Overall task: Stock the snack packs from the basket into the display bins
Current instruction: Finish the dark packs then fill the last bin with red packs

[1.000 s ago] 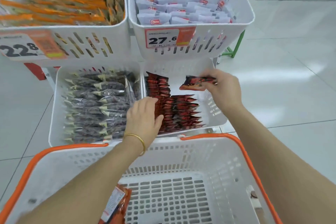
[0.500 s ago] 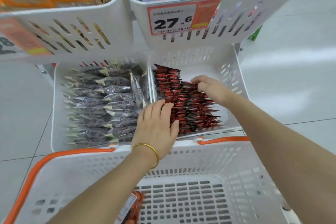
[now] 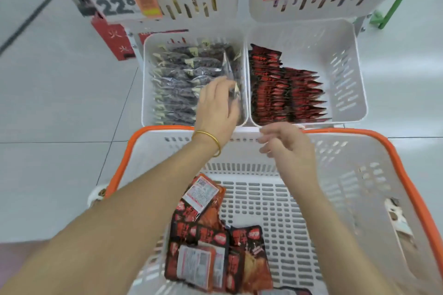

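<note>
Loose red snack packs (image 3: 206,249) lie flat in basket (image 3: 359,175), stocked red packs (image 3: 287,96) stand on edge in right bin (image 3: 335,43), long axes left-right, tips right; left hand (image 3: 218,108) straight-fingered on dark packs (image 3: 177,84), right hand (image 3: 285,143) loosely curled, empty.

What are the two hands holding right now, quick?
Left hand: at the dark packs; grip cannot be told.
Right hand: open, holding nothing.

Tiled floor (image 3: 60,103); green post (image 3: 398,2); red sign (image 3: 112,38).
</note>
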Demonstrator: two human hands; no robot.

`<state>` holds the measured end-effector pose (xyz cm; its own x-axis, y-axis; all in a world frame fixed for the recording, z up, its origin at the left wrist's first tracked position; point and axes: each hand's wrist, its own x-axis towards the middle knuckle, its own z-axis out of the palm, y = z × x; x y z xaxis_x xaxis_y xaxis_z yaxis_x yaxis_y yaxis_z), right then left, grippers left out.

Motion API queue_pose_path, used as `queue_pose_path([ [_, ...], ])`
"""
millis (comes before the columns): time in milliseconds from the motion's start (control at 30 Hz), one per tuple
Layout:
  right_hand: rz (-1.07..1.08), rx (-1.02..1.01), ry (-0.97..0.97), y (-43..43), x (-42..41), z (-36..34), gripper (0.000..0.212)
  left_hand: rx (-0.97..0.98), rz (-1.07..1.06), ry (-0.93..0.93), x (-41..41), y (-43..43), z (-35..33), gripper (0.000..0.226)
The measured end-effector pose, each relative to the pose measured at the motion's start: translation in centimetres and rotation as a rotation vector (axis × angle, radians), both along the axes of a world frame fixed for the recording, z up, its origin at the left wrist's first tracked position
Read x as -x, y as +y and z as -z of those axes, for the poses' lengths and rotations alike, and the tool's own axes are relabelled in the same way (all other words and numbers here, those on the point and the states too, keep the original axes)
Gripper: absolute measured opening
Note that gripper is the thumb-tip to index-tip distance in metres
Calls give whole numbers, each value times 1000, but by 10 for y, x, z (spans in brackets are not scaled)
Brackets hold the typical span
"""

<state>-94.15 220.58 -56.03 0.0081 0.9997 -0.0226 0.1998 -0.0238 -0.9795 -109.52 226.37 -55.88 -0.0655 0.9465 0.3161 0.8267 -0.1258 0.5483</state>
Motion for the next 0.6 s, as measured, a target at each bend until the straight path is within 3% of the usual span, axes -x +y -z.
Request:
queue_pose_path([
  [100, -384, 138, -371, -24, 37, 51, 30, 65, -82, 221, 51, -38, 6, 39],
  [167, -583, 113, -623, -33, 56, 83, 39, 244, -104, 427, 79, -60, 15, 48],
  [233, -728, 84, -755, -35, 68, 104, 53, 366, -88, 598, 94, -72, 26, 56],
  [400, -1106, -143, -1157, -23, 88, 120, 85, 404, -57, 652, 99, -70, 33, 65],
  [600, -1384, -344, -1389, -13, 115, 144, 86, 397, -32, 648, 102, -71, 36, 66],
])
